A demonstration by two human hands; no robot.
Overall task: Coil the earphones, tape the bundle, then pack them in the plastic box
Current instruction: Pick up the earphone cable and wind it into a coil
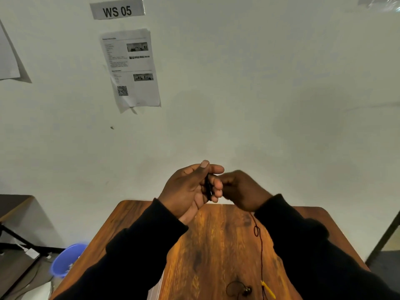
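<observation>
Both hands are raised over the far end of the wooden table. My left hand has black earphone cable wound around its fingers, thumb pressed on top. My right hand is closed on the cable right beside the left fingertips. A loose strand of the cable hangs down from the right hand, with a small inline bulge partway. At the bottom edge an earbud with a cable loop lies on the table, next to a yellow piece. A pale edge of the plastic box shows under my left sleeve.
A white wall with a "WS 05" sign and a printed sheet stands just behind the table. A blue bucket sits on the floor to the left, beside a dark table frame.
</observation>
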